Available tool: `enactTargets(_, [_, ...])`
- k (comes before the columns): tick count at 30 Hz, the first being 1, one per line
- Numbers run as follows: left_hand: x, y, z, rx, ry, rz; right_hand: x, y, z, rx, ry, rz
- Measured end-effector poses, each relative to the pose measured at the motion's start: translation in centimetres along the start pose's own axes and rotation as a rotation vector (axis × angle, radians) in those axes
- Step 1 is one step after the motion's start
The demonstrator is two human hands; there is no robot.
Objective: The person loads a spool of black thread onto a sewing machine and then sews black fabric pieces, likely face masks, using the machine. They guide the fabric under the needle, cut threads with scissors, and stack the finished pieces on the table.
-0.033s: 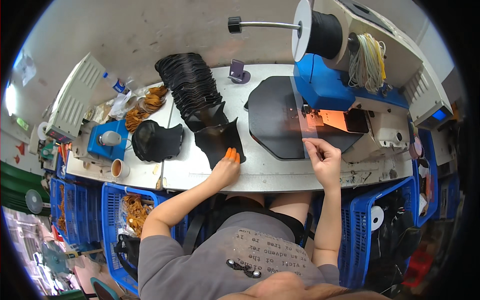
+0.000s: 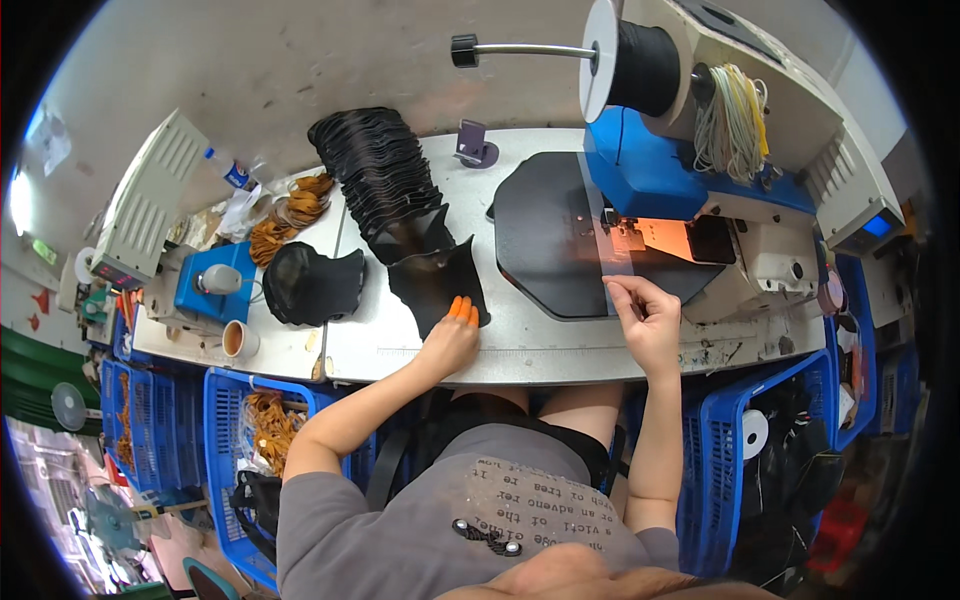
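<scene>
My left hand point(image 2: 450, 340), with orange covers on its fingertips, lies on the lower part of a black fabric-like piece point(image 2: 440, 280); the fingers are stretched out and the thumb is hidden. Just behind that piece runs a long overlapping stack of similar black pieces point(image 2: 375, 165). My right hand point(image 2: 648, 320) is closed in a pinch at the lower end of a pale see-through strip point(image 2: 612, 262). This strip crosses the dark plate point(image 2: 545, 235) of a blue and white sewing machine point(image 2: 645, 170), close to its lit needle area.
Left of the stack sit a rounded black piece point(image 2: 310, 283), brown bundles point(image 2: 300, 205), a paper cup point(image 2: 240, 340) and a bottle point(image 2: 230, 168). A phone stand point(image 2: 473, 140) is at the back. Blue baskets point(image 2: 215, 430) flank my legs; a black thread spool point(image 2: 645, 70) overhangs the right.
</scene>
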State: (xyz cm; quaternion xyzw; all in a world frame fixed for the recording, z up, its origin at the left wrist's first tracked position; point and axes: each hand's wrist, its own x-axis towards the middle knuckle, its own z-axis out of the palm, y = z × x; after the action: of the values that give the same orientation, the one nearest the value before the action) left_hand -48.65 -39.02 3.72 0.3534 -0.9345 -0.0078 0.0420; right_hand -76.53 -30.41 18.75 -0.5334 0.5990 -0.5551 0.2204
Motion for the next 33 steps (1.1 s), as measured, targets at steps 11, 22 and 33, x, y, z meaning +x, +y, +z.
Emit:
enactTargets(11, [-0.7,-1.0,-1.5,0.011,-0.127,0.116,-0.1,0.2,0.3,0.007,0.034,-0.044])
enactTargets(22, [0.1,0.3,-1.8,-0.097,-0.069,0.019,-0.2,0.6,0.2,0.026,0.033,-0.067])
enactTargets(33, [0.6,0.5,-1.3,-0.097,-0.031,-0.020,-0.4,0.3,-0.2,0.022,-0.002,-0.012])
